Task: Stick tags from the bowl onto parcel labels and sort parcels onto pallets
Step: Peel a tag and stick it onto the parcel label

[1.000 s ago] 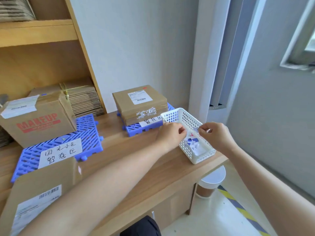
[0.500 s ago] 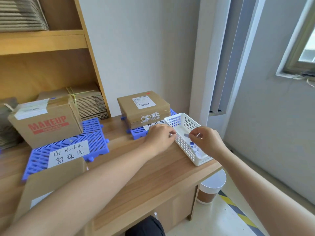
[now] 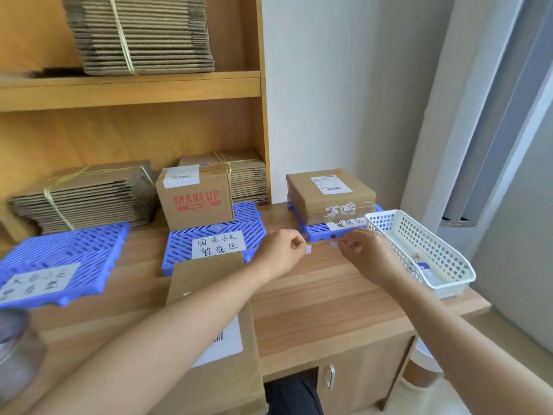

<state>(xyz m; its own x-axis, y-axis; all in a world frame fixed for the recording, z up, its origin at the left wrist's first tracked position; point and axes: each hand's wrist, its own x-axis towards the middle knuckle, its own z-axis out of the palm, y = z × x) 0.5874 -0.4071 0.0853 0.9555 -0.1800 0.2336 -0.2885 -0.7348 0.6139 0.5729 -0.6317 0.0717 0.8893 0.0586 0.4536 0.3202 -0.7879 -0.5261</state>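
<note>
My left hand (image 3: 282, 254) pinches a small white tag (image 3: 308, 249) between thumb and finger, above the wooden desk. My right hand (image 3: 363, 254) faces it a short gap away and pinches a small pale piece (image 3: 333, 244). The white mesh basket (image 3: 425, 235) with more tags stands to the right of both hands. A flat brown parcel (image 3: 209, 295) with a white label (image 3: 223, 342) lies under my left forearm. Three blue pallets lie on the desk: left (image 3: 64, 259), middle (image 3: 215, 235) with a MAKEUP box (image 3: 196, 199), right (image 3: 326, 230) with a flat parcel (image 3: 329, 191).
Bundles of flattened cardboard (image 3: 86, 196) lie behind the pallets and on the shelf (image 3: 140, 34) above. The desk edge (image 3: 466, 307) drops off just past the basket. A clear rounded object (image 3: 15, 339) sits at the far left, blurred.
Both hands have come out of the basket and moved left over the desk, each now pinching a small piece. The view has swung left, bringing the left pallet into sight.
</note>
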